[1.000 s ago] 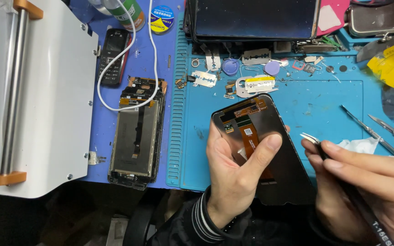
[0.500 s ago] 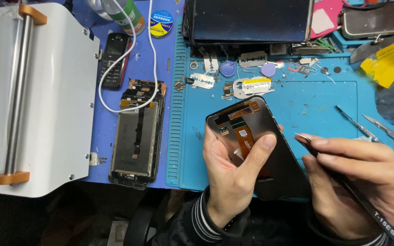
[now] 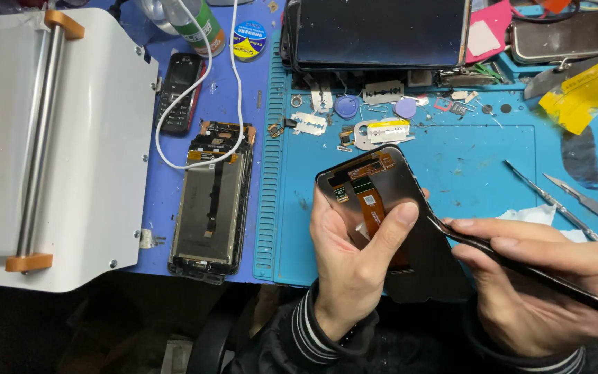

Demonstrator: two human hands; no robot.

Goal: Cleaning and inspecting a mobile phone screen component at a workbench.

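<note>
blue repair mat (image 3: 493, 180) lies under both hands. left hand (image 3: 354, 266) grips the phone screen (image 3: 389, 208), its long side tilted up-left. right hand (image 3: 555, 284) pinches black tweezers (image 3: 520, 266), tip touching the screen's right edge.

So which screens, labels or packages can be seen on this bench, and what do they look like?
Phone screen panel: dark rectangle held in left hand, orange ribbon on its back.
Opened phone: on the blue mat, left.
Small black phone: upper left.
Large dark screen: top centre.
Round blue-yellow tin: top.
Yellow tape: upper right.
</note>
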